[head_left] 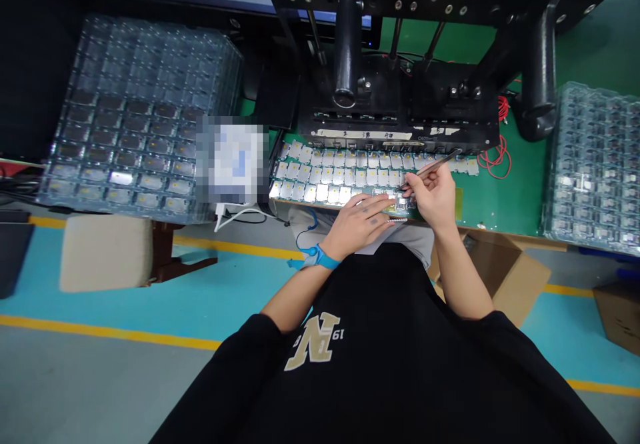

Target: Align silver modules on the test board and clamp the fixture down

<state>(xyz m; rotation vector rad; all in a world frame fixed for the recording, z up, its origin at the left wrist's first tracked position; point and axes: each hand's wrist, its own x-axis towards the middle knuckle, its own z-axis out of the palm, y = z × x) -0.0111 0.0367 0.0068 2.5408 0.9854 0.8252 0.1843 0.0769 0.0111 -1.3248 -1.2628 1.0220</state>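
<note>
Boards (338,176) in rows on green mat (525,194), at 12 o'clock from the person, black fixture (360,128) just beyond. Right hand (434,194), at 2 o'clock from the left, pinches tweezers (443,162) slantwise above the boards; left hand (359,224) has fingers extended, near together, over the near edge, can't tell if gripping. Stacked trays (590,157) at 3 o'clock from the boards.

Circuit boards (339,175), a black fixture (345,132) and stacked clear trays (227,74) show an electronics workshop.
</note>
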